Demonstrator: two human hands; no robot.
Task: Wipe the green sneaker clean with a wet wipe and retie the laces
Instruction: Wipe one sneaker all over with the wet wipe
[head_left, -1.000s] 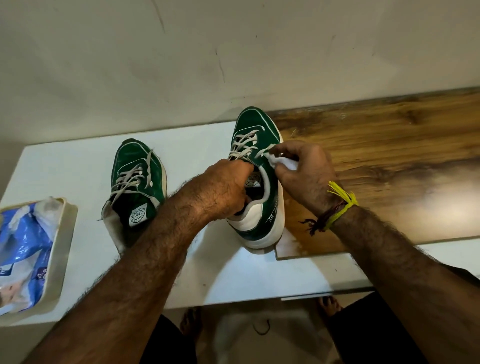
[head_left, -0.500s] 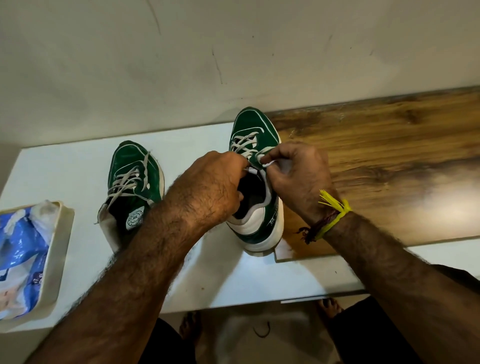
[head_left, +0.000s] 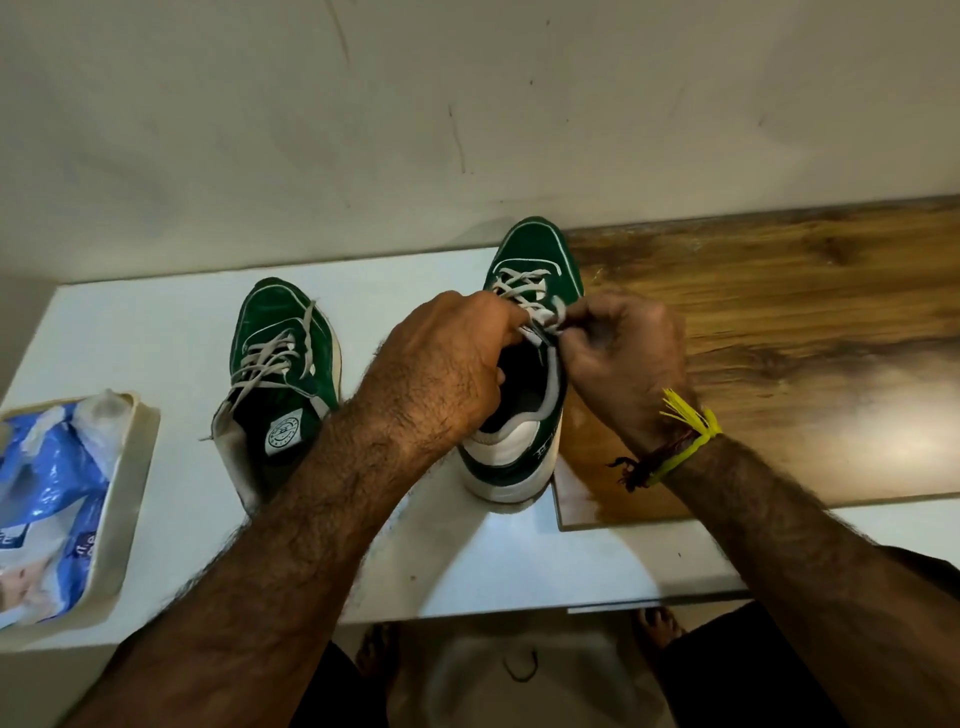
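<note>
Here, green sneaker (head_left: 524, 415) stood upright at seam between white table (head_left: 156, 332) and wooden board (head_left: 779, 338), toe toward wall. Left hand (head_left: 441, 374) and right hand (head_left: 623, 358) both closed, pinching laces (head_left: 540, 312) above tongue. Second sneaker (head_left: 280, 364) stood left, apart. Wipes pack (head_left: 47, 493) lay in tray (head_left: 130, 493) at far left.

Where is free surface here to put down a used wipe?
The wooden board right of the laced sneaker lies bare. Also free: white table between the tray and the other sneaker. Crowded: between the sneakers, under the left hand.
</note>
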